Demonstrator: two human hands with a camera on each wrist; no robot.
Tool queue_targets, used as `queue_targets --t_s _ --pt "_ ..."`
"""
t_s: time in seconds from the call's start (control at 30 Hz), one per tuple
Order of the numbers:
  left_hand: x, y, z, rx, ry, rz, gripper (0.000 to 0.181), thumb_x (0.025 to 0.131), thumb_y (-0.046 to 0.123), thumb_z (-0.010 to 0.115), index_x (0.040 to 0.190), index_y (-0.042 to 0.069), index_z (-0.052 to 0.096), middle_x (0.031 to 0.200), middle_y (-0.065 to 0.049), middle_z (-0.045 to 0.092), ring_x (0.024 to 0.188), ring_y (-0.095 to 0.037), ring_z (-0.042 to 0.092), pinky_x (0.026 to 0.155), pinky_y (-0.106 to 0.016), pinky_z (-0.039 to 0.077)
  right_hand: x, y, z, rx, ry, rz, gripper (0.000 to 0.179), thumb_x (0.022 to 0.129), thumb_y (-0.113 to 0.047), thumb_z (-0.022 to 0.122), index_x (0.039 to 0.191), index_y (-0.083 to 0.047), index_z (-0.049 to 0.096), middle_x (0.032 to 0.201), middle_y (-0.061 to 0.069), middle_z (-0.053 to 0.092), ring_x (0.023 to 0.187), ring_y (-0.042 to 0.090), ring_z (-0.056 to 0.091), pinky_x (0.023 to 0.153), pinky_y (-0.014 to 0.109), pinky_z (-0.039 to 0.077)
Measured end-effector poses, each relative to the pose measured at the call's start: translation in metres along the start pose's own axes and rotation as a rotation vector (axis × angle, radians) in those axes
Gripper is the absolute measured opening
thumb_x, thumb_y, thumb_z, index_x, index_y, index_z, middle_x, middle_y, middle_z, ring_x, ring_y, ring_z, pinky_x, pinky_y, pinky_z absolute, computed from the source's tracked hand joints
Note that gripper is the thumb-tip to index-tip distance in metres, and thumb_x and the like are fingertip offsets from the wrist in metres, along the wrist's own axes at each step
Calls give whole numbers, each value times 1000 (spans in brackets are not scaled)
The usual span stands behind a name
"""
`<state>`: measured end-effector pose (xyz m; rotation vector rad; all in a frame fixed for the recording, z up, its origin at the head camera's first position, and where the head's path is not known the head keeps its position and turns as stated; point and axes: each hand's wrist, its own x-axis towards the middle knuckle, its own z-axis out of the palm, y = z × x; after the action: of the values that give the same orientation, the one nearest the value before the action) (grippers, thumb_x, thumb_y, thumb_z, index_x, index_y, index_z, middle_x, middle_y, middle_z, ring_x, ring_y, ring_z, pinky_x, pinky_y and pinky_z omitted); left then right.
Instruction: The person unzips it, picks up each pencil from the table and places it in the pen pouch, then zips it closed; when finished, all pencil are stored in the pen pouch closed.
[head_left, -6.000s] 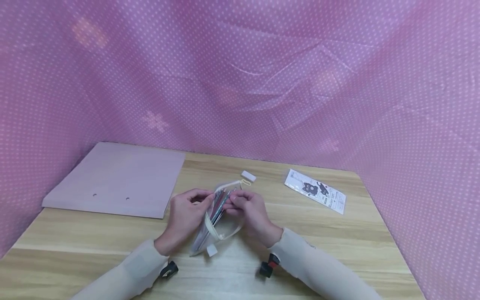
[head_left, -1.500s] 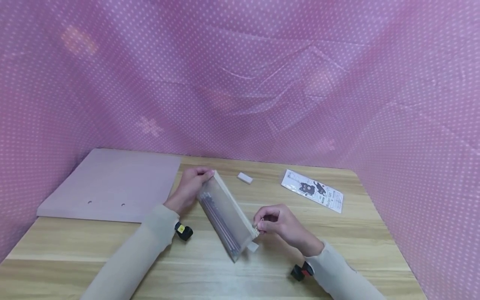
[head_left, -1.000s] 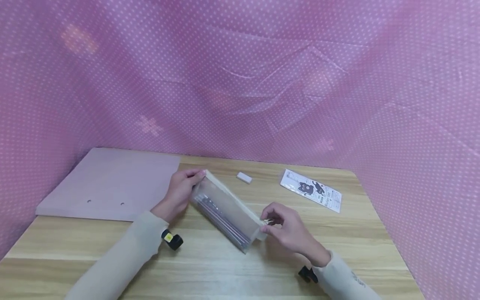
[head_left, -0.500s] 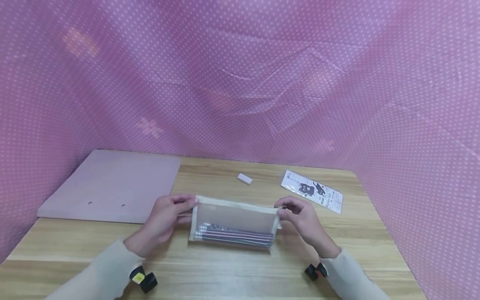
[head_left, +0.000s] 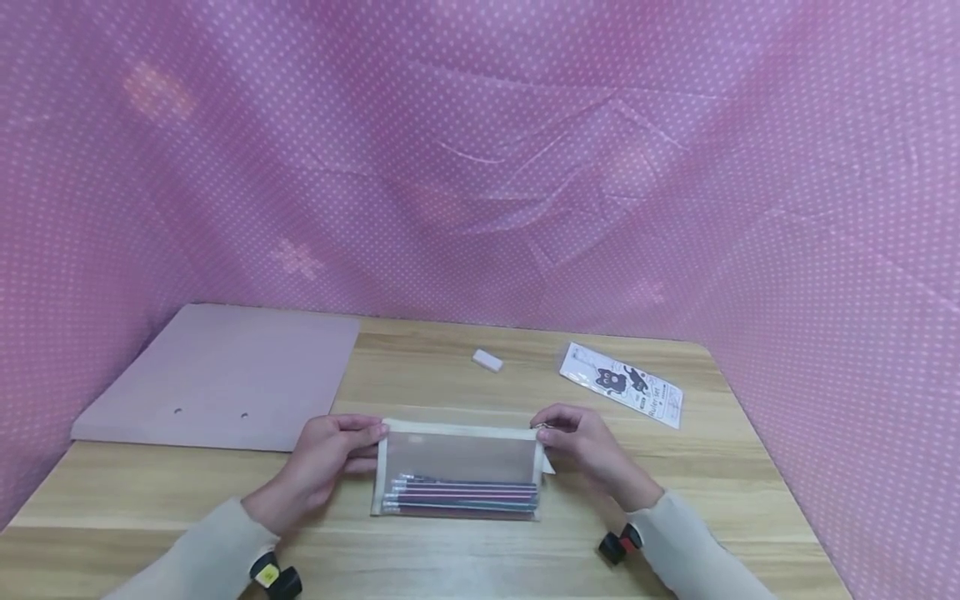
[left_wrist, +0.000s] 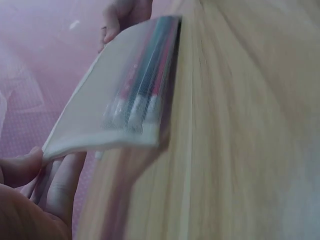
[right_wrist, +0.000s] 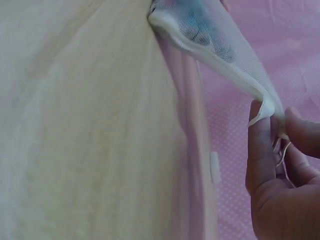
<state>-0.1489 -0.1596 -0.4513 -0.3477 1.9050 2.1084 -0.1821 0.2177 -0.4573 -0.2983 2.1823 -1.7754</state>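
Note:
A cream mesh pencil case (head_left: 465, 454) is stretched between both hands near the front of the table, its zipper edge uppermost. Several pencils (head_left: 461, 497) with eraser ends lie along its bottom, seen through the mesh. My left hand (head_left: 318, 454) pinches the upper left corner between thumb and fingers. At the upper right corner, my right hand (head_left: 588, 446) pinches the case beside the zipper end. A thin cord loop (right_wrist: 281, 150) hangs among the right fingers in the right wrist view. The left wrist view shows the pencils' eraser ends (left_wrist: 137, 107) towards my left hand.
A white eraser (head_left: 487, 360) lies behind the case. To the back right is a ruler set packet (head_left: 622, 383) with black cat drawings. A large pale board (head_left: 225, 375) with two small holes covers the left of the wooden table (head_left: 420, 375). Pink dotted cloth (head_left: 480, 167) hangs around it.
Earlier both hands were at the opened case; its zipper edge now looks closed. The case has turned from slanting to level across, and has come down and nearer. The left hand moved left and nearer.

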Motion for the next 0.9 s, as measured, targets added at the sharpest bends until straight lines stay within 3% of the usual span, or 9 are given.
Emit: queue_targets --t_s 0.2,0.43,0.67,0.9 --pt "9 -9 -3 90 3 -26 39 90 8 74 121 -11 60 97 -13 77 84 -23 78 79 -36 64 4 3 2 -36 -31 102 32 91 -7 71 116 10 64 99 4 72 86 11 69 80 25 62" --pt "14 -14 -3 268 14 -54 30 87 5 75 112 -9 67 90 -14 77 71 -21 75 71 -34 65 6 3 2 -123 -122 215 22 91 0 67 113 3 69 102 10 68 82 13 68 75 26 63" --pt "16 -14 -3 314 13 -72 27 86 7 77 107 -8 69 82 -12 76 64 -17 71 67 -33 65 7 3 3 -209 -131 178 20 90 5 66 109 1 71 106 13 72 82 13 69 75 27 64" --pt "13 -12 -10 341 35 -40 25 86 5 75 107 -8 71 80 -11 76 66 -18 73 67 -33 65 3 2 4 -334 -23 122 21 86 0 74 107 -2 71 91 11 75 77 15 72 69 28 64"
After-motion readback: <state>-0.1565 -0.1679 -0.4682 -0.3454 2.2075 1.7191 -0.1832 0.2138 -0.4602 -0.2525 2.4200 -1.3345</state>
